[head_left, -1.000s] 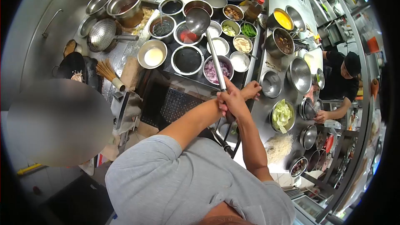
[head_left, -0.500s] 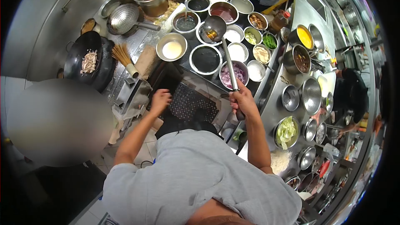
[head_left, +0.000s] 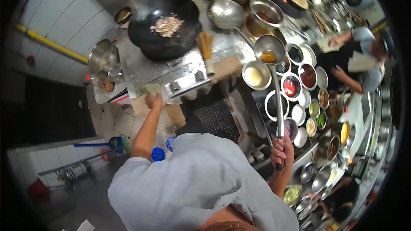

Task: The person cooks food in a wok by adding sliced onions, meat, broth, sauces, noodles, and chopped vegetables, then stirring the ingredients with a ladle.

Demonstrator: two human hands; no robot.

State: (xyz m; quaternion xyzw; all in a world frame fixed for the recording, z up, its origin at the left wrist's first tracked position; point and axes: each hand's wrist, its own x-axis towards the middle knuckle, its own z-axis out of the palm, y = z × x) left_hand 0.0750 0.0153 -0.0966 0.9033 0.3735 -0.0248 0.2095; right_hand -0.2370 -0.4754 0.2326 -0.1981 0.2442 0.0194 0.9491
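Observation:
My right hand (head_left: pixel 281 150) is wrapped round the dark grip of a long-handled ladle (head_left: pixel 279 98). Its bowl holds some amber liquid and hovers over the seasoning bowls, beside the strainer (head_left: pixel 226 13). My left hand (head_left: pixel 153 101) reaches to the front edge of the stove, fingers curled at a pale rag (head_left: pixel 150 88); the fingertips are partly hidden. Beyond it sits a black wok (head_left: pixel 165 10) with pale sliced pieces of food (head_left: pixel 168 25) in its middle. A bamboo wok brush (head_left: pixel 206 51) lies right of the wok.
A bowl of pale yellow liquid (head_left: pixel 256 75) stands beside several bowls of sauces and chopped ingredients. Metal pots (head_left: pixel 266 12) stand at the back. A bottle (head_left: pixel 102 84) is at the left. A co-worker (head_left: pixel 359 60) works across the counter at the right.
My view has turned left toward the wok. The ladle has shifted from above the sauce bowls toward the strainer, still in my right hand. My left hand has reached out to the rag.

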